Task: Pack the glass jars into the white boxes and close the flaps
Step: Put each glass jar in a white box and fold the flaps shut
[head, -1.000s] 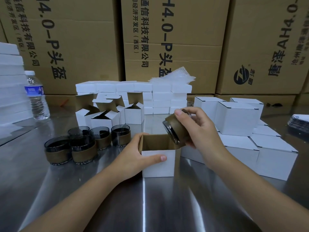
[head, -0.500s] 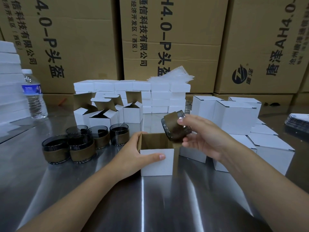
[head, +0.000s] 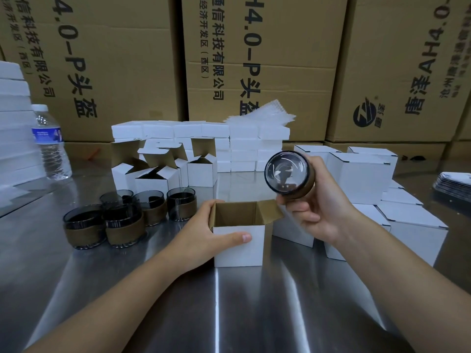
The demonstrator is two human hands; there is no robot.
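white box (head: 238, 247) w/ brown inside, smoky jar (head: 286, 175) w/ brown band

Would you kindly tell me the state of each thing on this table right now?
White box, flaps open, gripped by left hand.
Glass jar, tipped sideways, held in the air by right hand.
Jars on table, upright, unpacked.
Boxes at right, closed.
Water bottle, capped, upright.

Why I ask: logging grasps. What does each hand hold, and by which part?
Right hand holds a glass jar by its brown-banded side. Left hand grips the open white box, fingers over its left rim, thumb on front.
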